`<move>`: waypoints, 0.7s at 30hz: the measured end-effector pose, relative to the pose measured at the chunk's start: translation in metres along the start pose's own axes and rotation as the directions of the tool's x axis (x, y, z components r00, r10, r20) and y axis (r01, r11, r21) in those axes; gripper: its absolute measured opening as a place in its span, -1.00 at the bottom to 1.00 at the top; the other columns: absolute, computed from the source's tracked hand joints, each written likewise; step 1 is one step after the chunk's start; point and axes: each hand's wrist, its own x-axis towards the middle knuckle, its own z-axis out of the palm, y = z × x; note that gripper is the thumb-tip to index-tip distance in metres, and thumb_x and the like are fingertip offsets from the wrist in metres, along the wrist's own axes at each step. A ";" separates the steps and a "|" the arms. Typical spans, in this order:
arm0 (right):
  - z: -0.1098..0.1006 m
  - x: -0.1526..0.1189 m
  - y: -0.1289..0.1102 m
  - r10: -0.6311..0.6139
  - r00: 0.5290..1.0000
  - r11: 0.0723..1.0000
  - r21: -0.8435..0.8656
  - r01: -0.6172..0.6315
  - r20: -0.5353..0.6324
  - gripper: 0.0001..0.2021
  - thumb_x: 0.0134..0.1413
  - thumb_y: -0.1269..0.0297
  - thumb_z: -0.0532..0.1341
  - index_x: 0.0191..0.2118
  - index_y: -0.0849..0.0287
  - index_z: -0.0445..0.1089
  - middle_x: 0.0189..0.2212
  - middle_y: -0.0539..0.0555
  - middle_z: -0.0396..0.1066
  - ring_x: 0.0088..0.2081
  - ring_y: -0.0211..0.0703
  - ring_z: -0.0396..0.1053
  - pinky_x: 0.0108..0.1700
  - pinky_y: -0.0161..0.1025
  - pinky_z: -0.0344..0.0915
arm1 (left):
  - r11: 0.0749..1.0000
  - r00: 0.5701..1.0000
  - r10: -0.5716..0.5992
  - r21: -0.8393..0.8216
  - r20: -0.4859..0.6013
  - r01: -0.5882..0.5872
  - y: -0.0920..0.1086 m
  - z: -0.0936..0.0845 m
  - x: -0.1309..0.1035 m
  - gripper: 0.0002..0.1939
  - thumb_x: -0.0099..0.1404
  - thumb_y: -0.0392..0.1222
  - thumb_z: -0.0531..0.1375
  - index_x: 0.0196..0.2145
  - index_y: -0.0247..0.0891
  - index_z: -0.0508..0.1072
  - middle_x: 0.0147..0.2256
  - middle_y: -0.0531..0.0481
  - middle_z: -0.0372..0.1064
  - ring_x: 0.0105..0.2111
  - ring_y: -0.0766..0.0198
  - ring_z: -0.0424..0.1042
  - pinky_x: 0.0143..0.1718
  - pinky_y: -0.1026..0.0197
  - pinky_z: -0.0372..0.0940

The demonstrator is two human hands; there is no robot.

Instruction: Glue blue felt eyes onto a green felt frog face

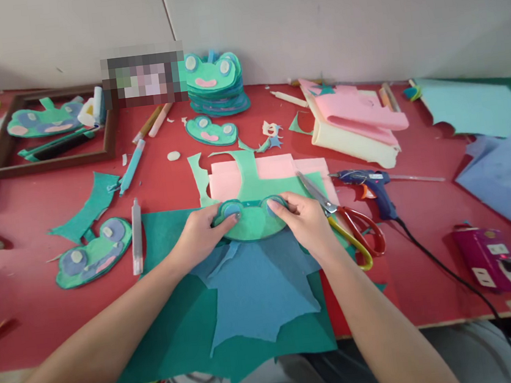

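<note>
Between my two hands is a green felt frog face with blue round eye pieces and no mouth piece visible on it. My left hand grips its left side, thumb pressed on the left eye. On the opposite side my right hand pinches the edge, thumb against the right eye. Beneath the face lie a jagged blue felt sheet and a larger dark green felt sheet. Scissors with red and yellow handles rest right beside my right hand. Pink and light green felt pieces lie just beyond.
A blue glue gun lies at right, its cord running to a purple power strip. Finished frog faces stand in a stack at the back. A brown tray, markers, a spotted frog face and folded felt surround the work.
</note>
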 end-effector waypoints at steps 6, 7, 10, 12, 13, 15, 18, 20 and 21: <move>0.000 0.000 0.000 -0.003 1.000 1.000 -0.022 0.003 -0.002 -0.70 0.06 0.02 0.14 -0.42 0.17 0.34 -0.61 -0.08 0.12 -0.55 -0.33 0.03 -0.50 -0.32 -0.04 | 1.000 1.000 -0.013 0.012 0.026 0.013 0.000 0.000 0.001 -0.68 0.23 0.03 0.07 -0.46 -0.29 0.34 -0.56 0.11 0.18 -0.52 0.40 0.15 -0.52 0.34 0.09; 0.000 0.000 0.000 -0.004 1.000 1.000 -0.024 0.004 -0.004 -0.70 0.06 0.01 0.14 -0.43 0.17 0.34 -0.61 -0.08 0.12 -0.55 -0.33 0.03 -0.50 -0.32 -0.04 | 1.000 1.000 -0.011 0.012 0.028 0.011 0.000 0.000 0.001 -0.68 0.22 0.03 0.07 -0.46 -0.29 0.34 -0.56 0.11 0.19 -0.52 0.40 0.15 -0.52 0.34 0.09; 0.000 0.000 0.000 -0.007 1.000 1.000 -0.022 0.006 -0.008 -0.70 0.06 0.01 0.15 -0.42 0.18 0.35 -0.61 -0.07 0.14 -0.55 -0.33 0.05 -0.50 -0.32 -0.03 | 1.000 0.999 0.001 0.012 0.032 -0.001 0.000 -0.001 0.001 -0.68 0.23 0.04 0.06 -0.45 -0.29 0.35 -0.55 0.11 0.21 -0.51 0.39 0.17 -0.51 0.34 0.10; 0.000 0.000 0.000 -0.006 1.000 1.000 -0.015 0.006 -0.009 -0.70 0.05 0.01 0.15 -0.42 0.18 0.35 -0.61 -0.07 0.15 -0.55 -0.33 0.05 -0.50 -0.32 -0.02 | 1.000 0.999 0.006 0.013 0.037 -0.007 0.000 -0.002 0.001 -0.68 0.23 0.04 0.06 -0.46 -0.29 0.35 -0.54 0.11 0.23 -0.51 0.39 0.18 -0.51 0.35 0.10; 0.000 0.000 0.000 -0.008 1.000 1.000 -0.014 0.008 -0.011 -0.70 0.06 0.01 0.15 -0.42 0.18 0.35 -0.61 -0.07 0.16 -0.55 -0.33 0.06 -0.50 -0.32 -0.02 | 1.000 0.999 0.007 0.012 0.040 -0.008 0.001 -0.002 0.001 -0.68 0.23 0.03 0.06 -0.46 -0.28 0.35 -0.53 0.11 0.24 -0.50 0.39 0.18 -0.51 0.35 0.10; 0.000 0.000 0.000 -0.010 1.000 1.000 -0.014 0.009 -0.012 -0.70 0.06 0.02 0.15 -0.40 0.18 0.36 -0.60 -0.07 0.17 -0.55 -0.32 0.06 -0.50 -0.32 -0.01 | 1.000 0.999 0.010 0.007 0.045 -0.011 0.000 -0.003 0.002 -0.70 0.23 0.02 0.06 -0.46 -0.28 0.35 -0.52 0.11 0.25 -0.50 0.39 0.19 -0.50 0.35 0.11; 0.000 0.000 0.000 -0.008 1.000 1.000 -0.023 0.008 -0.013 -0.70 0.06 0.02 0.15 -0.38 0.18 0.38 -0.59 -0.07 0.18 -0.54 -0.32 0.07 -0.49 -0.32 -0.01 | 1.000 0.998 0.022 0.003 0.052 -0.022 0.000 -0.003 0.002 -0.71 0.23 0.01 0.06 -0.45 -0.27 0.36 -0.51 0.12 0.27 -0.49 0.39 0.21 -0.48 0.35 0.12; 0.000 0.001 0.000 -0.007 1.000 0.999 -0.033 0.006 -0.015 -0.70 0.06 0.02 0.15 -0.39 0.18 0.37 -0.60 -0.07 0.16 -0.54 -0.33 0.06 -0.49 -0.32 -0.02 | 1.000 0.998 0.028 0.008 0.055 -0.028 0.000 -0.003 0.002 -0.71 0.23 0.01 0.06 -0.45 -0.27 0.36 -0.51 0.11 0.28 -0.48 0.38 0.22 -0.48 0.35 0.13; 0.000 0.001 0.000 -0.007 1.000 0.999 -0.037 0.006 -0.016 -0.70 0.06 0.02 0.15 -0.40 0.18 0.37 -0.60 -0.07 0.16 -0.54 -0.33 0.06 -0.49 -0.32 -0.03 | 1.000 0.998 0.029 0.008 0.056 -0.030 -0.001 -0.003 0.002 -0.71 0.23 0.01 0.06 -0.44 -0.27 0.37 -0.51 0.11 0.28 -0.48 0.38 0.22 -0.47 0.34 0.13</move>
